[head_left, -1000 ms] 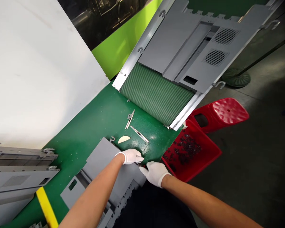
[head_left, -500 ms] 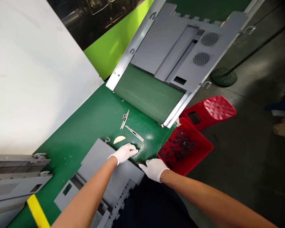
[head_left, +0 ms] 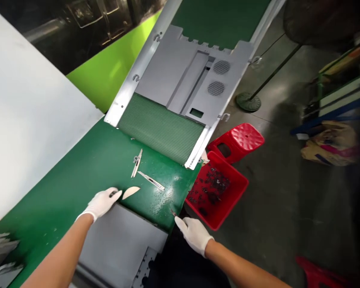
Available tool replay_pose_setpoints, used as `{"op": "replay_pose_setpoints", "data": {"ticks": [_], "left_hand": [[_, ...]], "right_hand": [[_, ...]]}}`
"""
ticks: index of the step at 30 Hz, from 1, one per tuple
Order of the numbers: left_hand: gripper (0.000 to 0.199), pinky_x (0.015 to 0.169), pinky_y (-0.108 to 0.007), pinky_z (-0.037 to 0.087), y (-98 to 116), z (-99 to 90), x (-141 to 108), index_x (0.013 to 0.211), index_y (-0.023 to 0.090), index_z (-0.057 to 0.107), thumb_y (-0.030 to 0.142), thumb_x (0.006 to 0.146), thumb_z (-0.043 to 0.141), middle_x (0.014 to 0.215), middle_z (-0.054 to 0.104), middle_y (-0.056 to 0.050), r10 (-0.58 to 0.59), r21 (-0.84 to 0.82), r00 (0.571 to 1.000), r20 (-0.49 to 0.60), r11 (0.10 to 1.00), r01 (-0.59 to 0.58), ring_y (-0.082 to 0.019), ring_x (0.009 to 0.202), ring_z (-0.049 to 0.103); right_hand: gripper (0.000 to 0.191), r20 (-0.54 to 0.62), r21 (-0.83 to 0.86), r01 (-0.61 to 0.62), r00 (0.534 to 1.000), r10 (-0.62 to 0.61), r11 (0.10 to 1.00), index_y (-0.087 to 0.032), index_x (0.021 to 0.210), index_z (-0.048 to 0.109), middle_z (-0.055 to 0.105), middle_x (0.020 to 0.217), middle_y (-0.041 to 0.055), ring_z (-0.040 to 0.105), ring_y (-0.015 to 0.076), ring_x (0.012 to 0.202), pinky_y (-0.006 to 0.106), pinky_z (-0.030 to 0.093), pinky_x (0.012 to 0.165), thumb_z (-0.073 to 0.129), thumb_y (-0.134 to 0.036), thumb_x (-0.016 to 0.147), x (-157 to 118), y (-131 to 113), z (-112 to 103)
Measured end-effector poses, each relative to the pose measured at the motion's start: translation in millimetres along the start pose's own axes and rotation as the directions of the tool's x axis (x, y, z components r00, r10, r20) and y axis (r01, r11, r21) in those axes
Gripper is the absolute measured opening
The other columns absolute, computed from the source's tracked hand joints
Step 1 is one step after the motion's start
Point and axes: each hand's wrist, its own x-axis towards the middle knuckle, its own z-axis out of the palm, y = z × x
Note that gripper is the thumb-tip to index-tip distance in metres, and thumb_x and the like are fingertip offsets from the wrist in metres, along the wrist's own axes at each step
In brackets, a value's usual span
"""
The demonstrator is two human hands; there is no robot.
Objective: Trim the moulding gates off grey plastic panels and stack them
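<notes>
- The left hand (head_left: 102, 204), in a white glove, sat low over the green surface (head_left: 48, 212) with its fingers drawn together. A small dark bit (head_left: 113, 193) showed at the fingers, but the view did not settle whether it was gripped.
- The right hand (head_left: 193, 236), also gloved, was narrowed to a loose pinch at the surface's near edge. A dark pointed tip (head_left: 172, 213) stood just ahead of it; whether it was held, I could not tell.
- A pale crescent-shaped piece (head_left: 131, 192) lay on the surface just beside the left hand's fingertips, up and to the right of them, not visibly touching. Its long axis ran from the lower left to the upper right, its near end toward the left hand, which was far nearer than the right.
- Two slim metal strips (head_left: 136, 163) (head_left: 151, 181) lay beyond the crescent, well apart from both hands.
- A red plastic tray (head_left: 219, 204) holding small dark parts stood off the surface, near the right hand.
- A grey sheet-metal panel (head_left: 120, 240) lay beneath the hands, and a second, vented panel (head_left: 180, 80) lay farther up the surface.
</notes>
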Motion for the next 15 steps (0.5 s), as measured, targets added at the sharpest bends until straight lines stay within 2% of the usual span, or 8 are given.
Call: {"op": "replay_pose_setpoints", "data": {"ticks": [2, 4, 8, 10, 15], "left_hand": [[0.050, 0.081, -0.032, 0.045, -19, -0.7, 0, 0.093, 0.023, 0.071, 0.066, 0.080, 0.046, 0.092, 0.072, -0.005, 0.137, -0.077, 0.983, 0.120, 0.989, -0.128, -0.024, 0.086, 0.063], [0.050, 0.075, -0.029, 0.044, -22, -0.8, 2, 0.089, 0.022, 0.071, 0.066, 0.077, 0.051, 0.088, 0.071, -0.004, 0.188, -0.146, 0.968, 0.165, 0.975, -0.165, -0.021, 0.080, 0.061], [0.054, 0.062, -0.028, 0.037, -20, -1.5, 15, 0.071, 0.019, 0.068, 0.070, 0.076, 0.050, 0.069, 0.063, -0.002, 0.097, -0.139, 0.973, 0.207, 0.988, -0.069, -0.017, 0.064, 0.051], [0.055, 0.058, -0.029, 0.033, -21, 0.8, 20, 0.063, 0.019, 0.063, 0.071, 0.076, 0.050, 0.060, 0.055, -0.001, 0.061, -0.117, 0.972, 0.225, 0.992, -0.035, -0.016, 0.057, 0.044], [0.051, 0.058, -0.028, 0.034, -22, 7.5, 21, 0.067, 0.019, 0.067, 0.068, 0.074, 0.055, 0.064, 0.060, -0.001, 0.038, -0.260, 0.976, 0.213, 0.965, 0.019, -0.015, 0.059, 0.045]], "right_hand": [[0.071, 0.045, -0.056, 0.055, 0.998, -0.053, 0.997, -0.021, 0.075, 0.064, 0.072, 0.078, 0.0094, 0.067, 0.0223, 0.077, 0.031, 0.040, 0.069, 0.016, -0.070, 0.094, 11, -17, 5], [0.073, 0.111, -0.116, 0.127, 0.987, -0.115, 0.985, -0.021, 0.077, 0.066, 0.073, 0.081, 0.0119, 0.069, 0.0255, 0.081, 0.033, 0.042, 0.070, 0.015, -0.070, 0.093, 28, -41, 12], [0.079, 0.220, -0.191, 0.256, 0.952, -0.213, 0.948, -0.018, 0.088, 0.071, 0.074, 0.090, 0.0173, 0.070, 0.0306, 0.089, 0.038, 0.047, 0.077, 0.014, -0.073, 0.091, 66, -100, 30], [0.080, 0.258, -0.199, 0.277, 0.940, -0.223, 0.940, -0.016, 0.095, 0.072, 0.074, 0.095, 0.0190, 0.069, 0.0324, 0.093, 0.041, 0.049, 0.081, 0.015, -0.072, 0.091, 84, -125, 38], [0.081, 0.330, -0.199, 0.249, 0.928, -0.174, 0.948, -0.014, 0.100, 0.074, 0.074, 0.099, 0.0206, 0.069, 0.0345, 0.097, 0.044, 0.051, 0.083, 0.016, -0.069, 0.091, 119, -163, 59]]}}
